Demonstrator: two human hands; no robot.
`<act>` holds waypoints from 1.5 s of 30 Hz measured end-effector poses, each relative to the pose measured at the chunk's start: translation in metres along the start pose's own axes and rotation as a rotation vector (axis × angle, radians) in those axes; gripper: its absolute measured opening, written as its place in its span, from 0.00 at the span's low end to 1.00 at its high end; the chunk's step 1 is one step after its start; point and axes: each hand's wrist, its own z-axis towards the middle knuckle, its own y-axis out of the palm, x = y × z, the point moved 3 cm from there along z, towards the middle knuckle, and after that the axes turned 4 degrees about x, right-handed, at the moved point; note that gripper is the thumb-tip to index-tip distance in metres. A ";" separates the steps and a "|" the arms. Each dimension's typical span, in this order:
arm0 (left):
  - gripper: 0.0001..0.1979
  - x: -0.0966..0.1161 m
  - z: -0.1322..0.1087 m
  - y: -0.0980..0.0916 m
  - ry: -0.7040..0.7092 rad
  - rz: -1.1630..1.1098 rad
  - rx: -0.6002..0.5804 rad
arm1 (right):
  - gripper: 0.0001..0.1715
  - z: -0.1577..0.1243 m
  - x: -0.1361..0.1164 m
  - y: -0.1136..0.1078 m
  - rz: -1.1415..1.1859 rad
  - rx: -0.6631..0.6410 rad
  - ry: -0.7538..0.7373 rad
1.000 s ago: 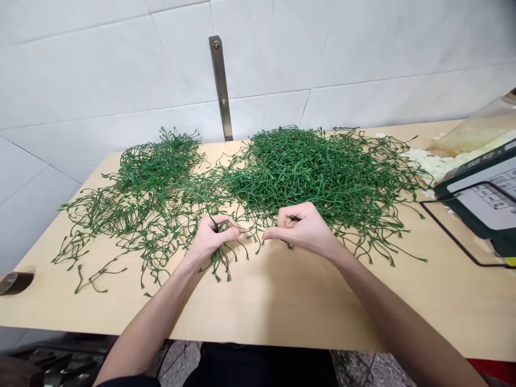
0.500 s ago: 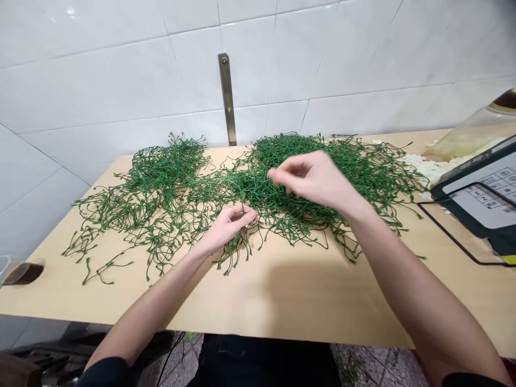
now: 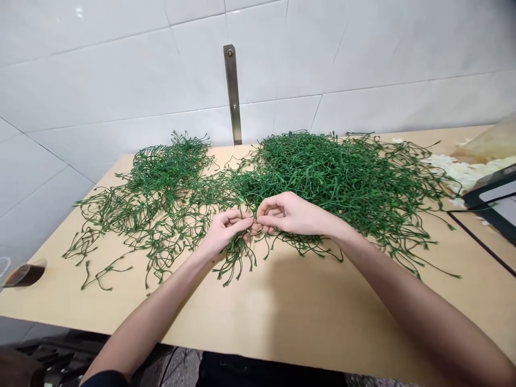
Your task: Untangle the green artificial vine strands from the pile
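My left hand [image 3: 226,230] is closed, with thumb and fingers pinching a thin green stem [image 3: 241,203] whose tip pokes up above the fingers. Fingertip to fingertip with it, my right hand [image 3: 289,216] is closed in a pinch too; whatever lies between its fingers is too small to make out. Behind my right hand spreads a large tangled heap of thin green stems [image 3: 318,166] with small forked ends. A few loose stems [image 3: 234,263] hang out below my left hand onto the tabletop.
A smaller heap of green stems [image 3: 169,166] and scattered strands [image 3: 161,231] lie left on the wooden table [image 3: 226,322]. A cup of dark liquid [image 3: 26,274] is at the left edge. White petal-like pieces [image 3: 463,169] and a dark-framed device [image 3: 495,199] are at right. A tiled wall [image 3: 121,70] stands behind.
My right hand has come down and left from above the large heap to meet my left hand's fingertips. The left hand keeps its pinch. The view has shifted slightly left.
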 end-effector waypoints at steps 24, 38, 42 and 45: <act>0.16 -0.002 -0.009 -0.001 0.017 0.145 0.029 | 0.08 -0.001 0.009 0.004 0.153 0.021 0.027; 0.17 0.004 -0.011 0.000 0.129 0.308 0.002 | 0.13 -0.003 0.001 0.012 -0.267 -0.005 -0.127; 0.17 0.000 -0.015 0.004 0.086 0.284 -0.057 | 0.17 -0.005 -0.003 0.016 -0.307 -0.009 -0.112; 0.19 -0.005 -0.016 0.005 0.010 0.288 -0.110 | 0.17 -0.006 -0.002 0.018 -0.317 -0.036 -0.127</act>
